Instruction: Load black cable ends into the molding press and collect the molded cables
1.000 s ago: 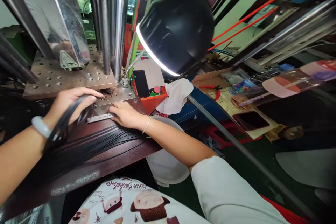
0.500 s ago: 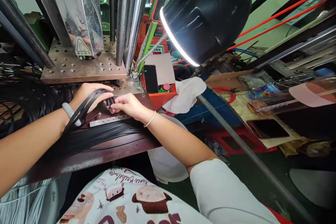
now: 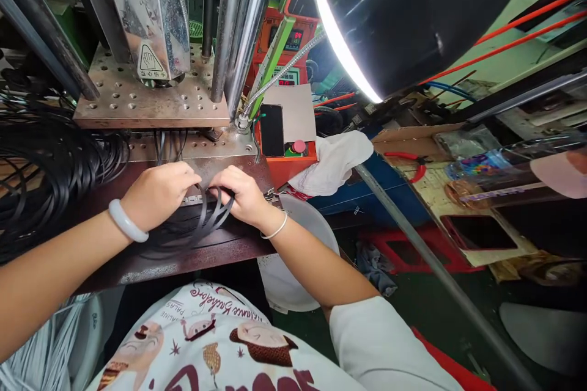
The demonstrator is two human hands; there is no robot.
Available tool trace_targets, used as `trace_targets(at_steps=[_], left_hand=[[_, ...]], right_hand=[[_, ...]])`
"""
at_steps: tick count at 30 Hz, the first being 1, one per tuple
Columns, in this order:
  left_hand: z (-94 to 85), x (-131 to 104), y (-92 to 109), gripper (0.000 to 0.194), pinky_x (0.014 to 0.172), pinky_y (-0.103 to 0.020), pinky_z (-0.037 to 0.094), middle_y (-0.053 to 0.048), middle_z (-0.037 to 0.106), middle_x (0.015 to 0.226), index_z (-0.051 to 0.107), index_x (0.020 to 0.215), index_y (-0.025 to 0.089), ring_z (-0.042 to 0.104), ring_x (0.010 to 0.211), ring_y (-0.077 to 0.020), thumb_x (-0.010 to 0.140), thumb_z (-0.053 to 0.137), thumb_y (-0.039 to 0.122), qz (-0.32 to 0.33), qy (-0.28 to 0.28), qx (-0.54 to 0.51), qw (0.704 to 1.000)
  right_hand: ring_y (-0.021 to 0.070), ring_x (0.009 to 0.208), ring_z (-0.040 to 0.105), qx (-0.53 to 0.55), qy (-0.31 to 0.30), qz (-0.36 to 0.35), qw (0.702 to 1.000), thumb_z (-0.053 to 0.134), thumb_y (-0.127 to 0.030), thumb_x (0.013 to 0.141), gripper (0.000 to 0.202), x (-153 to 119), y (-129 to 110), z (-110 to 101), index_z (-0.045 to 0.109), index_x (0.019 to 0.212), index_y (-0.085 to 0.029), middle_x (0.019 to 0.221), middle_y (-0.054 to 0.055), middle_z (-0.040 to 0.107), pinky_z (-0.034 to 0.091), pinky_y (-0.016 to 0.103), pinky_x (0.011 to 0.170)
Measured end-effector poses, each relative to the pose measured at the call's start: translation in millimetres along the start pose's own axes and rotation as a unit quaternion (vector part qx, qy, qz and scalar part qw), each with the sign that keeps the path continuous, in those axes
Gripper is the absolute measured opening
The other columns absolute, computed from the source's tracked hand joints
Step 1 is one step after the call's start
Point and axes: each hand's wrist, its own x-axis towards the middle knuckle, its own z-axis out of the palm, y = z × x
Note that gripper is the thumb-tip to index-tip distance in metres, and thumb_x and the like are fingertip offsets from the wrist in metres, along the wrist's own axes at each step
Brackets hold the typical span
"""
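Observation:
Over the front of the brown machine table, my two hands are close together. My right hand is closed round several black cables, which loop down from its fingers. My left hand is closed in a pinch, its fingertips at the upper end of a looped black cable; the end itself is hidden. Just beneath the hands lies a pale metal strip, mostly covered. More black cables lie flat on the table in front of it. Behind the hands, a few thin cables hang below the drilled press plate.
A large heap of black cables lies left. The press's steel columns rise behind. A black lamp overhangs at right. Beside the press are a phone, a red button and a white cloth. A white bucket stands below.
The looped cables have passed from over my left hand and wrist to my right hand. My left hand has come down and back from the press edge. The view has shifted slightly.

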Motion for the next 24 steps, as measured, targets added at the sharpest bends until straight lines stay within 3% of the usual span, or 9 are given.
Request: trace_targets(at_steps=[3, 6, 10, 16, 18, 21, 24], left_hand=[[-1.3, -8, 6, 0.032, 0.079, -0.026, 0.055, -0.006, 0.077, 0.091, 0.076, 0.095, 0.017, 0.071, 0.082, -0.0178, 0.096, 0.045, 0.027, 0.001, 0.042, -0.081, 0.996], [6.8, -15, 2, 0.028, 0.073, -0.025, 0.053, -0.003, 0.076, 0.084, 0.074, 0.089, 0.018, 0.069, 0.073, -0.0159, 0.094, 0.047, 0.026, -0.029, 0.033, -0.117, 0.992], [18.1, -23, -5, 0.027, 0.076, -0.031, 0.053, -0.003, 0.077, 0.084, 0.074, 0.091, 0.019, 0.07, 0.075, -0.0192, 0.094, 0.048, 0.025, -0.032, 0.033, -0.075, 0.996], [18.9, -28, 1, 0.034, 0.081, -0.037, 0.052, -0.008, 0.077, 0.084, 0.072, 0.086, 0.017, 0.069, 0.079, -0.0221, 0.099, 0.041, 0.021, 0.05, 0.06, 0.044, 0.996], [18.4, -26, 2, 0.035, 0.081, -0.037, 0.053, -0.009, 0.076, 0.083, 0.072, 0.086, 0.017, 0.069, 0.078, -0.0226, 0.099, 0.04, 0.02, 0.046, 0.052, 0.053, 0.996], [17.0, -20, -1, 0.029, 0.075, -0.035, 0.052, -0.007, 0.075, 0.082, 0.073, 0.092, 0.018, 0.068, 0.076, -0.0231, 0.094, 0.043, 0.02, -0.014, 0.019, 0.038, 0.999], [13.4, -11, -2, 0.027, 0.076, -0.036, 0.052, -0.007, 0.075, 0.083, 0.073, 0.092, 0.018, 0.069, 0.078, -0.0243, 0.091, 0.045, 0.02, -0.029, -0.036, 0.035, 0.998]], right_hand=[[0.0193, 0.084, 0.056, -0.011, -0.036, -0.025, 0.999, 0.051, -0.015, 0.095, 0.014, -2, 2, 6, 0.064, 0.093, -0.019, 0.09, 0.006, 0.068, 0.045, 0.034, 0.082], [0.0206, 0.087, 0.054, -0.031, -0.057, -0.034, 0.997, 0.051, -0.016, 0.096, 0.014, -1, 1, 9, 0.065, 0.096, -0.018, 0.094, 0.008, 0.067, 0.042, 0.035, 0.082], [0.0225, 0.088, 0.049, -0.095, -0.078, -0.041, 0.992, 0.048, -0.016, 0.097, 0.02, -1, -4, 9, 0.068, 0.099, -0.018, 0.097, 0.009, 0.067, 0.037, 0.036, 0.08], [0.0237, 0.088, 0.047, -0.144, -0.107, -0.01, 0.984, 0.048, -0.01, 0.093, 0.022, 1, -9, 10, 0.068, 0.096, -0.019, 0.093, 0.009, 0.064, 0.035, 0.036, 0.077], [0.0231, 0.089, 0.049, -0.109, -0.098, 0.012, 0.989, 0.05, -0.014, 0.095, 0.019, 3, -7, 10, 0.067, 0.096, -0.019, 0.093, 0.008, 0.063, 0.037, 0.036, 0.079], [0.0212, 0.09, 0.053, -0.041, -0.088, 0.038, 0.995, 0.052, -0.02, 0.098, 0.014, 8, -3, 9, 0.066, 0.094, -0.02, 0.092, 0.006, 0.063, 0.042, 0.034, 0.083], [0.0216, 0.091, 0.053, -0.059, -0.097, 0.05, 0.992, 0.053, -0.019, 0.097, 0.014, 12, -1, 7, 0.065, 0.089, -0.02, 0.091, 0.006, 0.061, 0.041, 0.034, 0.082]])
